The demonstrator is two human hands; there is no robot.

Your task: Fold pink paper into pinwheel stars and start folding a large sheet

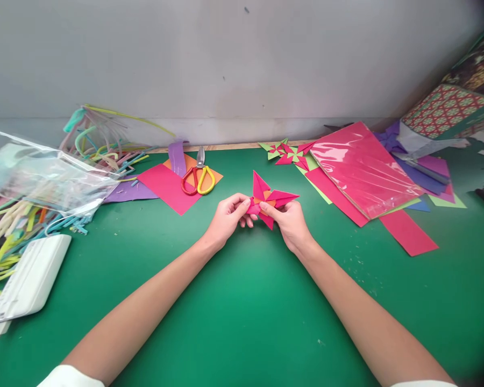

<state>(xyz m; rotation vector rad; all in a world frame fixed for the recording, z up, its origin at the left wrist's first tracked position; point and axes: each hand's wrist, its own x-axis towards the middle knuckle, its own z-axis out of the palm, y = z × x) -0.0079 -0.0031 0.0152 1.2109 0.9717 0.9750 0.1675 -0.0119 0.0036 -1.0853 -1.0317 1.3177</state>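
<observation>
A pink folded paper star [261, 186] with orange parts at its centre is held above the green table [242, 312]. My left hand [230, 215] grips its left side between thumb and fingers. On the right side, my right hand [289, 220] pinches it, the thumb lying near the orange centre. The fingers under the paper are partly hidden. Beyond the hands, scissors [200, 172] with one red and one yellow handle rest on pink [167, 188] and orange paper.
Pipe cleaners [8, 236], a clear plastic bag [44, 172] and a white device [30, 277] lie at left. Green and pink folded stars [292, 154] sit near the wall. A pink paper pack [363, 166] and loose sheets [409, 232] lie right.
</observation>
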